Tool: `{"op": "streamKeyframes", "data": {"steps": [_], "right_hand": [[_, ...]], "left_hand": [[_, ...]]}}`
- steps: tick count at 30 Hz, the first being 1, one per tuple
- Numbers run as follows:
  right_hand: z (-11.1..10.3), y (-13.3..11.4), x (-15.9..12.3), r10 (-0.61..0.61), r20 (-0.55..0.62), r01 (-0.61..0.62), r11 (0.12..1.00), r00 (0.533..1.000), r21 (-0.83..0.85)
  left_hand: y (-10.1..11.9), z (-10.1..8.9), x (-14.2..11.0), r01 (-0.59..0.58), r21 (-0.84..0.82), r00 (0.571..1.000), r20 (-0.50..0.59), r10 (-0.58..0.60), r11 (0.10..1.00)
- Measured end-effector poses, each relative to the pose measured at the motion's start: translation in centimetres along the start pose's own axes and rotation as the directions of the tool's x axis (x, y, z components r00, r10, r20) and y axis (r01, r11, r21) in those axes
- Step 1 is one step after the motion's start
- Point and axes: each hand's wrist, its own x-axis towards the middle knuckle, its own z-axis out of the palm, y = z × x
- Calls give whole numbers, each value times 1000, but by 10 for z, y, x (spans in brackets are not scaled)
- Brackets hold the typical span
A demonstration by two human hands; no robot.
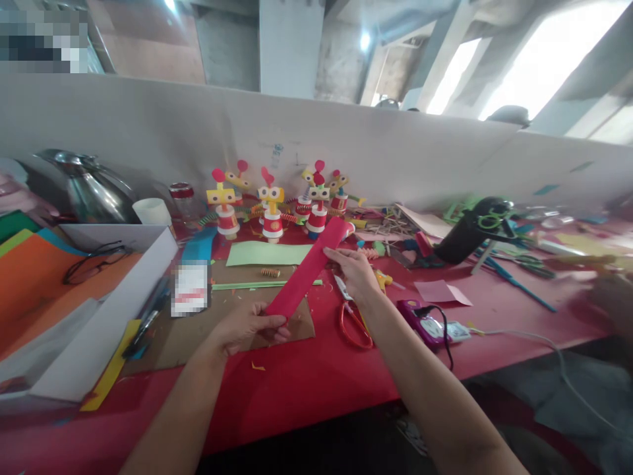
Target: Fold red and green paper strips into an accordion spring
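A red paper strip (302, 276) slants between my two hands, above a brown cardboard sheet (237, 326). My left hand (254, 324) pinches its lower near end between thumb and fingers. Near the upper far end, my right hand (352, 267) grips the strip's right edge. Under the strip lie a light green paper sheet (264, 253) and a narrow green strip (242, 285). A small folded paper spring (270, 272) rests on the cardboard. Red-handled scissors (353, 323) lie below my right hand, partly covered by the wrist.
Several paper-cup figures (271, 214) stand at the back. On the left are a white box (109, 310) holding coloured paper, and a steel jug (93, 191). A black holder (462, 231) leans at right. A purple power block (425, 323) with cables sits beside my right forearm.
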Motion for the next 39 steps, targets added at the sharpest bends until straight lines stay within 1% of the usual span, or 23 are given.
{"op": "streamKeyframes", "data": {"steps": [2, 3, 4, 6, 8, 10, 12, 14, 15, 16, 17, 19, 21, 22, 23, 24, 27, 29, 31, 33, 35, 37, 39], "right_hand": [[-10, -9, 3, -45, -83, 46, 999, 996, 9], [-12, -11, 2, -58, -85, 58, 998, 995, 2], [-12, -10, -1, -54, -50, 54, 998, 997, -14], [-5, -4, -11, 3, 113, 6, 997, 994, -72], [9, 9, -22, 32, 253, 4, 990, 967, -139], [27, 23, -33, 31, 332, 41, 978, 943, -207], [38, 34, -42, 14, 336, 78, 963, 942, -260], [37, 38, -50, -14, 320, 125, 936, 947, -329], [30, 38, -55, -27, 316, 157, 906, 948, -394], [21, 37, -59, -41, 315, 197, 855, 948, -481], [8, 36, -64, -56, 316, 245, 761, 947, -601], [-20, 33, -76, -100, 255, 272, 458, 962, -846], [-47, 33, -85, -158, 217, 243, 172, 963, -955], [-58, 35, -89, -151, 210, 222, 70, 966, -973], [-67, 37, -91, -125, 210, 213, 13, 970, -977], [-72, 39, -92, -103, 222, 222, -19, 970, -975], [-80, 43, -89, -36, 222, 221, -17, 974, -975], [-81, 41, -83, 16, 180, 180, 3, 984, -984], [-83, 36, -78, 67, 137, 134, 46, 988, -990], [-87, 31, -75, 97, 101, 89, 121, 990, -989], [-92, 26, -76, 89, 62, 43, 203, 994, -978], [-95, 22, -82, 47, 22, 8, 279, 999, -960], [-95, 17, -93, 8, 10, 6, 413, 1000, -911]], "left_hand": [[1, -9, -5, -2, 101, 998, 55, -4, 995], [3, -14, -8, -31, 118, 999, 48, 25, 993], [5, -18, -9, -82, 108, 997, 4, 82, 991], [10, -20, -10, -217, 47, 964, -145, 222, 975], [14, -14, -7, -299, 6, 934, -205, 294, 954], [15, -2, -2, -280, 20, 948, -152, 279, 960], [14, 8, 3, -218, 87, 963, -144, 229, 972], [13, 12, 4, -187, 150, 942, -252, 221, 971], [12, 10, 3, -188, 164, 912, -338, 235, 968], [12, 7, 2, -205, 164, 866, -429, 257, 965], [11, 3, 1, -238, 149, 810, -515, 281, 960], [11, -6, 1, -361, 95, 683, -650, 332, 928], [9, -14, 3, -484, 49, 582, -727, 364, 873], [9, -16, 6, -528, 22, 557, -746, 366, 849], [8, -18, 9, -561, -13, 548, -755, 360, 828], [7, -20, 11, -585, -58, 556, -756, 347, 809], [7, -24, 16, -621, -198, 626, -707, 328, 758], [7, -26, 17, -621, -238, 668, -660, 345, 747], [8, -29, 17, -627, -221, 675, -633, 379, 747], [7, -31, 17, -646, -169, 644, -643, 414, 744], [7, -34, 18, -661, -108, 594, -680, 430, 743], [6, -37, 19, -668, -38, 523, -733, 434, 743], [5, -41, 20, -671, 47, 441, -777, 449, 740]]}}
